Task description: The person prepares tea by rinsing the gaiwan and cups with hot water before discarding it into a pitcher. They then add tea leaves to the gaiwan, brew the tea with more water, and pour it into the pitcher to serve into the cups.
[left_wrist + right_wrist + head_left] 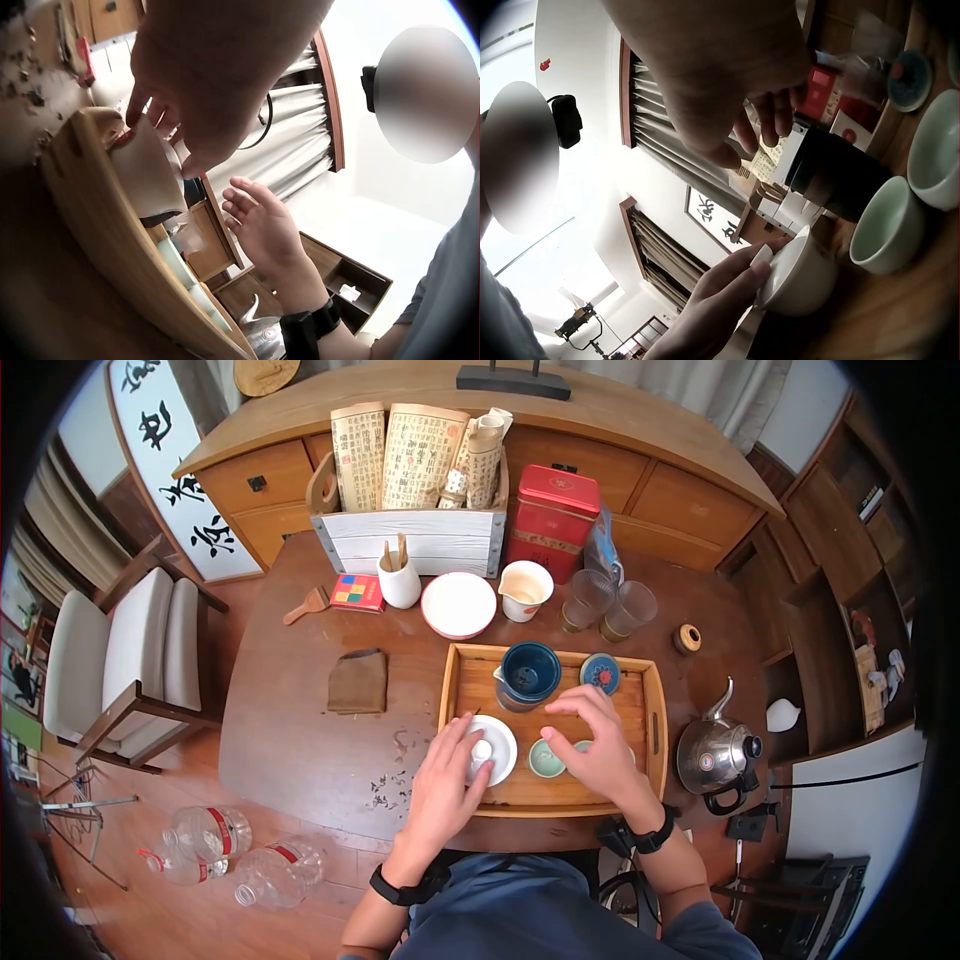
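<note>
On the wooden tea tray (560,807) sits a white gaiwan (810,281), with its lid (503,740) on top. My left hand (440,785) pinches the lid's small knob (482,749) between thumb and fingers. Over the pale green teacups (546,760), my right hand (598,752) hovers with relaxed, slightly bent fingers and holds nothing. It partly hides the cups at the right. Behind both hands stands a dark blue teapot-like pitcher (530,672), open at the top with a spout. A blue lid (600,673) with a red knob lies beside it.
A steel kettle (712,750) stands right of the tray. Left lie a folded brown cloth (357,682) and scattered tea leaves (388,790). Behind are a white bowl (458,605), a white pitcher (526,590), glasses (588,600) and a red tin (553,520).
</note>
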